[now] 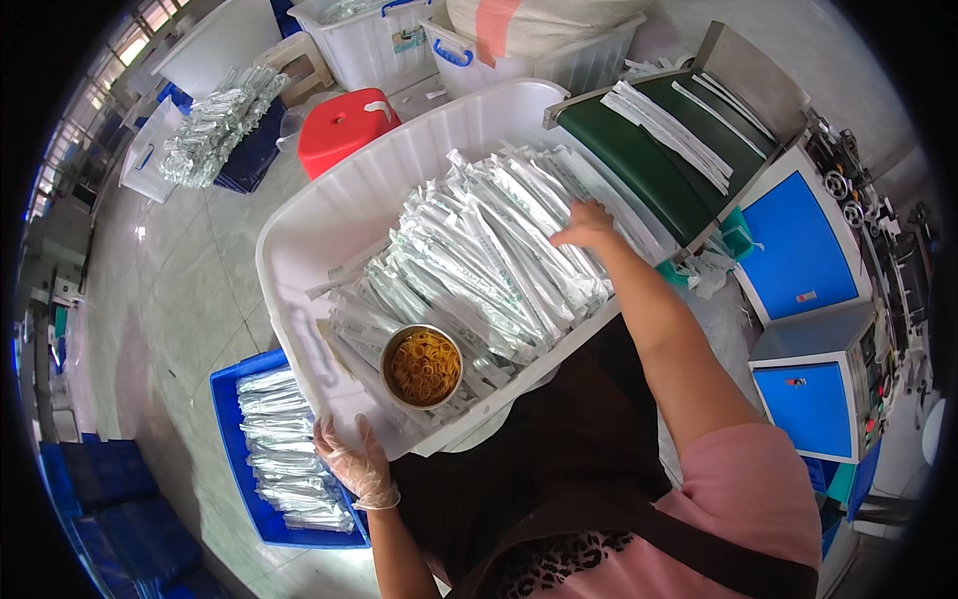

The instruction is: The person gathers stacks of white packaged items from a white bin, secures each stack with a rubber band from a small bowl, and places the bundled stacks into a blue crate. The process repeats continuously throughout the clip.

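A large white plastic tub [322,213] lies before me, holding a heap of slim paper-wrapped packets [479,247]. My right hand [588,224], bare, rests on the packets near the conveyor end, its fingers partly hidden. My left hand [355,460], in a clear plastic glove, is at the tub's near left corner, beside a blue crate; whether it grips the rim is unclear. A round metal bowl of tan rubber bands [425,367] stands on the packets at the tub's near left part. Green belt conveyor [636,161] reaches the tub's right side, with several loose packets [666,135] on it.
The blue crate [258,517] at lower left holds bundled packets [288,449]. A red stool [344,123] stands behind the tub, near white storage bins [374,60]. Machine cabinets with blue doors [801,239] are at right. Stacked blue crates [135,524] stand at far lower left.
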Motion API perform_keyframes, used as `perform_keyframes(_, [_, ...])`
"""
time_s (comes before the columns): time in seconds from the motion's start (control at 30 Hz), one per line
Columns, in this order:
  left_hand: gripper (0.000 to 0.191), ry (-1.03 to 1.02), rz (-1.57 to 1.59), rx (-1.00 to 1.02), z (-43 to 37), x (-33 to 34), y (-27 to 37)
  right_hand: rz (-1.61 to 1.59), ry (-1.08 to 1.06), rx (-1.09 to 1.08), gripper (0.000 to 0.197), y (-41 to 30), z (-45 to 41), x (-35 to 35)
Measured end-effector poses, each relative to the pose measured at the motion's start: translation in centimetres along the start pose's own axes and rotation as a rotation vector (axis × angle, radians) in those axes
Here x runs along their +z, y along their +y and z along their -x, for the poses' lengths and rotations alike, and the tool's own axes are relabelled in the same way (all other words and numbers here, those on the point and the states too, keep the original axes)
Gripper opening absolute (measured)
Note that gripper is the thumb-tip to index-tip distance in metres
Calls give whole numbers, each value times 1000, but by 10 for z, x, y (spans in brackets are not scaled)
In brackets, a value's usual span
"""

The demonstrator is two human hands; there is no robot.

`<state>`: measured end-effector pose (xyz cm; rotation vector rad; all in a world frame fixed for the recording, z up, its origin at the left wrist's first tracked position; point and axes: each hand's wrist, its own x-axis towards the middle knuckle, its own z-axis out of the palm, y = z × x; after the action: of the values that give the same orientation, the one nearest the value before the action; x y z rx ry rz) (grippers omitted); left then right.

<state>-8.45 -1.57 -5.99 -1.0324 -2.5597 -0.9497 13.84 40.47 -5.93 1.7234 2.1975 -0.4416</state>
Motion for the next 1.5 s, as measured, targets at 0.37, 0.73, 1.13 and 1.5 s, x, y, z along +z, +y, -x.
perform_keyframes(0.37, [47, -42, -72, -15, 1, -2, -4, -182, 126, 101, 102, -23, 15, 26])
perform_keyframes(0.73, [45, -48, -26, -65, 4, 2, -3, 98, 488, -115, 56, -53, 37, 75])
perform_keyframes(1.13, [47, 125, -186, 96, -1, -11, 3, -80, 146, -165, 72, -11, 39, -43])
perform_keyframes(1.5, [56, -800, 1168, -194, 1, 60, 144, 193, 594, -387, 60, 2, 109, -35])
